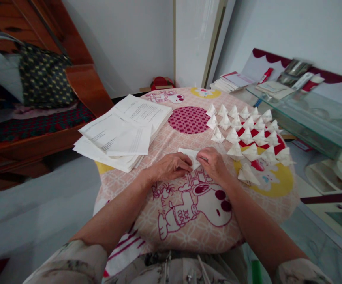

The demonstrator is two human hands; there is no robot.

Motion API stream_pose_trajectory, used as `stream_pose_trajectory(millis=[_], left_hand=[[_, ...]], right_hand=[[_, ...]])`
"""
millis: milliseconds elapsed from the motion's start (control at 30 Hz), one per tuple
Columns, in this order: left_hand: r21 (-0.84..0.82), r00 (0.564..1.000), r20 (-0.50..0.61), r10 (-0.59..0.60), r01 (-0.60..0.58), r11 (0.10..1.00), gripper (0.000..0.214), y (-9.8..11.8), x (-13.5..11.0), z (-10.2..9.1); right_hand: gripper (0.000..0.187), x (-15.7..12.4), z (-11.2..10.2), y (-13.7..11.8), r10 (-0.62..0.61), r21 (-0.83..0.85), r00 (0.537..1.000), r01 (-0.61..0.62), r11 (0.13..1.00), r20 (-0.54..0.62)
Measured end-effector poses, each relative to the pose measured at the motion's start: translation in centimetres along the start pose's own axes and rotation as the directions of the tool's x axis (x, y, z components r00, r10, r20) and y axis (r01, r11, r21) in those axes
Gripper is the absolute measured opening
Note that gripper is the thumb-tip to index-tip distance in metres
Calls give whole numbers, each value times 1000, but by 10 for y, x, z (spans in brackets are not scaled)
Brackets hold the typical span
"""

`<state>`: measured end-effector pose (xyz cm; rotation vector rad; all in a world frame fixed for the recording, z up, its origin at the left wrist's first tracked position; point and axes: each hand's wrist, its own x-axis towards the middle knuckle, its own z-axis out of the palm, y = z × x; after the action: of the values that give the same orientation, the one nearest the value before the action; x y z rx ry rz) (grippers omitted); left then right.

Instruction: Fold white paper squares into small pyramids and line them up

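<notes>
A small white piece of paper (189,154) lies on the patterned cloth of the round table (188,221) in front of me. My left hand (171,166) presses down on its left side with bent fingers. My right hand (214,162) pinches its right edge, fingers closed on the fold. Several folded white paper triangles (248,136) lie in rows on the cloth just right of my hands. A thick stack of printed sheets (123,132) rests on the table's left part.
A glass shelf (316,118) with papers and small items stands to the right. More stacked paper (230,82) lies beyond the table. A wooden bench with a dark patterned bag (43,77) is on the left. A small red thing (162,83) sits by the wall.
</notes>
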<state>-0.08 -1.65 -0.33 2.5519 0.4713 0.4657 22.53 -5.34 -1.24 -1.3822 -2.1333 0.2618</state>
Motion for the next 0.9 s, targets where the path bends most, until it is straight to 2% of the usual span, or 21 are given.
stream_pose_trajectory(millis=[400, 533, 900], left_hand=[[-53, 999, -11, 34, -35, 998, 21, -1, 1, -1], [-24, 1000, -16, -18, 18, 1000, 31, 5, 1, -2], [97, 995, 98, -2, -8, 995, 29, 10, 1, -3]], right_hand=[[17, 3, 16, 4, 20, -9, 999, -20, 1000, -30], [16, 4, 16, 4, 35, 20, 998, -34, 999, -42], [17, 5, 15, 8, 126, 134, 989, -115, 984, -75]])
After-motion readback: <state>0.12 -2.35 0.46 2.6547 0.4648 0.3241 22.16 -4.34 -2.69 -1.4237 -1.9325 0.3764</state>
